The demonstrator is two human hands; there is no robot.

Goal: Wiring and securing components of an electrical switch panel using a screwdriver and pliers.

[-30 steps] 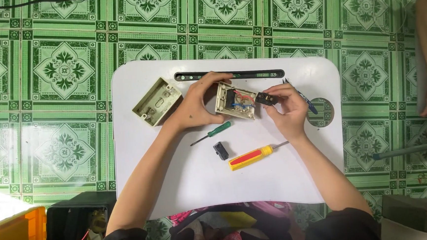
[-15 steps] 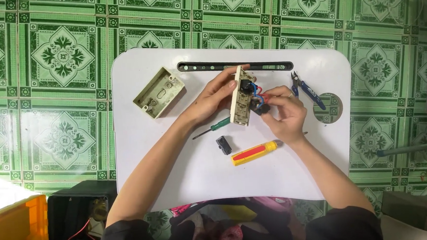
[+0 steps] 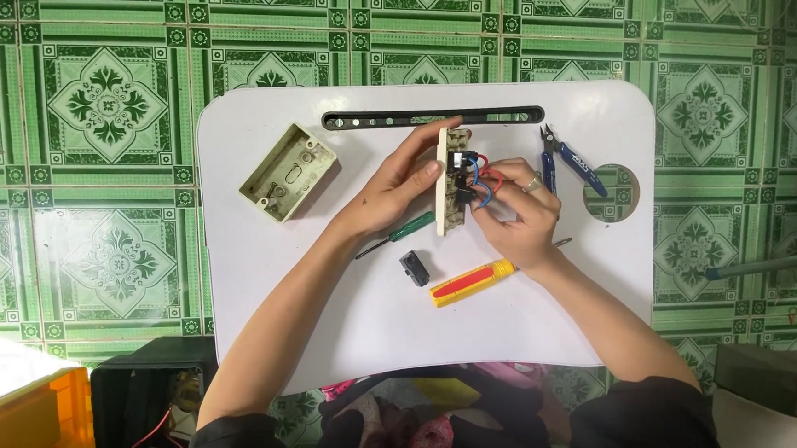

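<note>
The left hand (image 3: 388,197) pinched the cream switch plate (image 3: 448,182) on edge above the white counter (image 3: 347,282), fingers closed on its rim so the wired back faced right. The right hand (image 3: 518,212) had its fingers curled shut around the red and blue wires (image 3: 484,184) there. Left of the plate lay the empty back box (image 3: 286,172); below it, a green screwdriver (image 3: 397,234) and a yellow one (image 3: 472,281).

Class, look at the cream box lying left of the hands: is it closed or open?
Open: the cream box shows its hollow inside facing up, with no cover on it.
</note>
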